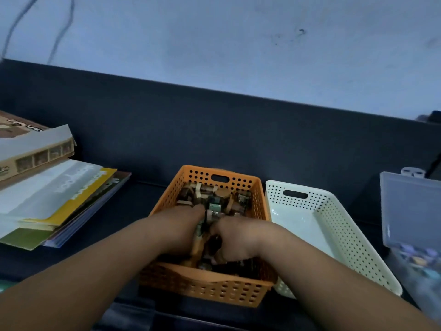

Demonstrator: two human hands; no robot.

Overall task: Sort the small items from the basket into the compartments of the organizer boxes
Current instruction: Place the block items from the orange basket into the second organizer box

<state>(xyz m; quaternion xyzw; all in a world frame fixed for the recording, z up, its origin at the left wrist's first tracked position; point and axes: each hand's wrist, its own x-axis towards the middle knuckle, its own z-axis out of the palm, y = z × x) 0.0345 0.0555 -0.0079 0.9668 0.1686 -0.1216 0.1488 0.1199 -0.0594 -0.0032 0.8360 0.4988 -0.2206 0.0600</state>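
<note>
The left hand (183,225) and right hand (238,237) dig into the small items (214,199) in the orange basket (202,285), probably to gather some for the organizer box (410,211) at the right. Their fingers are buried, so I cannot tell their grip.

A home or office desk is suggested; which cannot be told. A dark work surface (133,199) is set against a plain pale wall (214,44), books and booklets (59,199) are stacked at one side, and an orange perforated basket (205,290), a white basket (358,247) and a clear organizer box (410,211) are laid out.
</note>
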